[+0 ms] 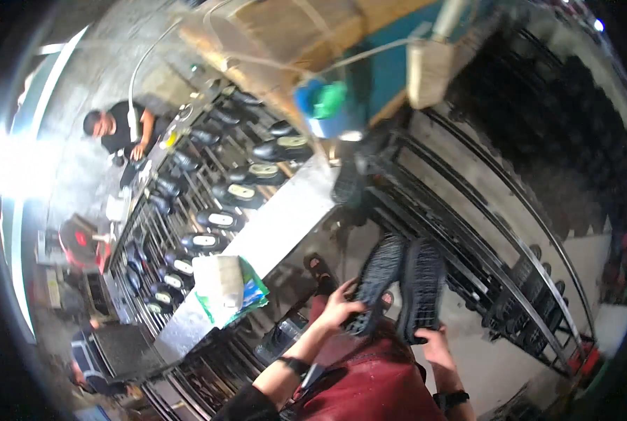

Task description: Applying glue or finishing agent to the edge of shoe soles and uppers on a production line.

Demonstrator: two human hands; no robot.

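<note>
My left hand (pixel 339 306) grips the heel end of a black shoe sole (pixel 375 281) with its studded tread facing up. My right hand (pixel 433 342) holds a second black sole (pixel 420 286) right beside it. Both soles point away from me toward a metal rack (pixel 482 231) on the right. A dark red apron (pixel 369 386) covers my lap below them. A black band sits on each wrist.
A long conveyor rack (pixel 208 210) at left carries several black shoes. A grey metal ledge (pixel 271 231) holds a white and green bag (pixel 226 288). One person (pixel 120 130) works at the far end, another (pixel 89 365) at lower left. A blue and green container (pixel 324 105) stands above.
</note>
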